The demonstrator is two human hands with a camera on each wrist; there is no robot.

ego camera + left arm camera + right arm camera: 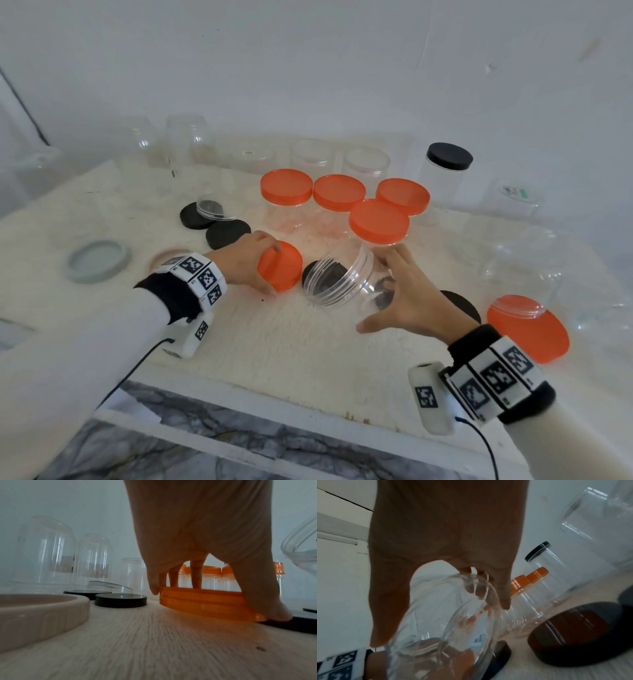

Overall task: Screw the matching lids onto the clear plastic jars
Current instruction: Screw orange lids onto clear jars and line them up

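My left hand (pixel 245 260) pinches an orange lid (pixel 281 266) by its rim at the middle of the head view, the lid tipped up on edge above the table (pixel 274 342). Just to its right, my right hand (pixel 411 298) curls round a clear jar (pixel 346 279), which is tilted so its threaded mouth faces the lid. Four capped orange jars (pixel 342 202) stand above them in the frame, with loose black lids (pixel 227 233) to the left

In the left wrist view, my fingertips (pixel 154 589) and thumb clamp opposite sides of the lid (pixel 202 601), low in the centre; one edge looks to rest on a black lid at the lower right

In the right wrist view, my fingers (pixel 503 595) wrap the jar (pixel 447 622), which fills the lower centre and blurs

To seat it well, I judge I should level the mouth, set the lid flat on the threads, then turn gently until they catch
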